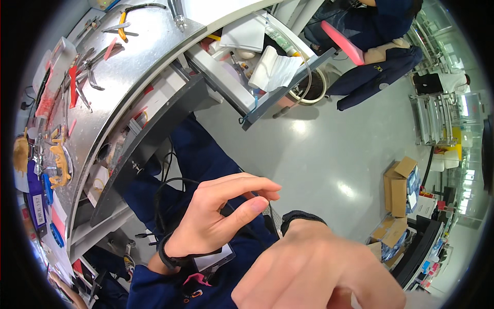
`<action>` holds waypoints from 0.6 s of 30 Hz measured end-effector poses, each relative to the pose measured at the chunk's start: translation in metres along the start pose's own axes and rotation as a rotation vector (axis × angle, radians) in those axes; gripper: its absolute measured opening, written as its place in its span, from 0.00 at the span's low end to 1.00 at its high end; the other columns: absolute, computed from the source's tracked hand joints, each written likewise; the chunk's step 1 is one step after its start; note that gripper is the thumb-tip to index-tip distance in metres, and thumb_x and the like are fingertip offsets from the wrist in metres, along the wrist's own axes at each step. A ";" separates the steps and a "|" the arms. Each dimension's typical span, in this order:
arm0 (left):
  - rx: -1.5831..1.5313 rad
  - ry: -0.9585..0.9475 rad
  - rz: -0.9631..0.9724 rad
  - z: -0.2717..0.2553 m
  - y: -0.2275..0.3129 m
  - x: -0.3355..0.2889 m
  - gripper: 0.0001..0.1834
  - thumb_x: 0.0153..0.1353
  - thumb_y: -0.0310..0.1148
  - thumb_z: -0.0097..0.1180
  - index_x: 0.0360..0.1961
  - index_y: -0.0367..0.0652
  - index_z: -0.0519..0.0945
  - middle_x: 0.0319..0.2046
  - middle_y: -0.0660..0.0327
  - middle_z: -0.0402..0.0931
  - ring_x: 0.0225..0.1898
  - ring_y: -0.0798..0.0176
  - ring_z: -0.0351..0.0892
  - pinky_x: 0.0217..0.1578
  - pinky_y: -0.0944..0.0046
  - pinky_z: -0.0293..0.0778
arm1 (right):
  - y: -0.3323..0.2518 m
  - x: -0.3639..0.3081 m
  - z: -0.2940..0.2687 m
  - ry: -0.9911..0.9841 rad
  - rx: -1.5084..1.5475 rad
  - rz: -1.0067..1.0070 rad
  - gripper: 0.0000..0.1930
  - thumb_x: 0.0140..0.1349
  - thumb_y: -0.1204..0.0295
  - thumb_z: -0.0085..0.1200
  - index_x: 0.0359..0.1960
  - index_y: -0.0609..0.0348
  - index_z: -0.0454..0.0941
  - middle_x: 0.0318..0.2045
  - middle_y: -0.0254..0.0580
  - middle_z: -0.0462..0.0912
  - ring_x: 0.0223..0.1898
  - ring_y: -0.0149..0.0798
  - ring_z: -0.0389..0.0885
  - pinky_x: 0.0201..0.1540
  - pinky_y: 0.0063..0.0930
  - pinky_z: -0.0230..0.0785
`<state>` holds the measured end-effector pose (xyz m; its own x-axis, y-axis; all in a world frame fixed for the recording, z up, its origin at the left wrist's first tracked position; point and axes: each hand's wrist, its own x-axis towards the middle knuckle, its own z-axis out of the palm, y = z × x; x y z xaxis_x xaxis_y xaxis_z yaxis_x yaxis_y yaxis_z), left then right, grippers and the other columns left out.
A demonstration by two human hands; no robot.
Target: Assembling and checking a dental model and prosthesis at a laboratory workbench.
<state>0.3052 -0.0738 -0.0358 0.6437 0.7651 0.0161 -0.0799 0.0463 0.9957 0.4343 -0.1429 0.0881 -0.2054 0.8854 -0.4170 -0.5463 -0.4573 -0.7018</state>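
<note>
My left hand (221, 208) is raised over my lap, its fingers loosely bent and the thumb apart from them. Nothing shows between its fingers. Close to the camera, my right hand (319, 262) turns its back upward. Its fingers bend down out of sight at the lower edge, so whatever they hold is hidden. Each wrist wears a black band. Neither hand touches the workbench (149, 44). Beneath the left wrist, a small pale rectangular device (215, 259) rests against my dark blue clothing.
A pulled-out drawer (247, 105) holds a paper roll (270, 72), a tube and small tools. Another drawer (154, 139) stands out nearer me. Pliers (122, 28) and a dental-arch-like model (60, 165) lie on the bench. A bin (314, 90), a seated person and cardboard boxes (397, 190) are beyond.
</note>
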 end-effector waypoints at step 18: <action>-0.065 0.330 0.093 0.001 -0.009 0.018 0.13 0.63 0.24 0.59 0.49 0.33 0.79 0.40 0.59 0.81 0.39 0.70 0.79 0.41 0.70 0.75 | 0.027 0.089 -0.131 0.539 -2.285 -0.804 0.20 0.66 0.58 0.49 0.53 0.54 0.65 0.46 0.40 0.68 0.43 0.39 0.66 0.44 0.37 0.63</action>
<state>0.3183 -0.0610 -0.0439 0.3514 0.9339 0.0661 -0.1817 -0.0013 0.9834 0.5071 -0.0871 -0.0436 -0.1707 0.9324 0.3185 0.9789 0.1236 0.1628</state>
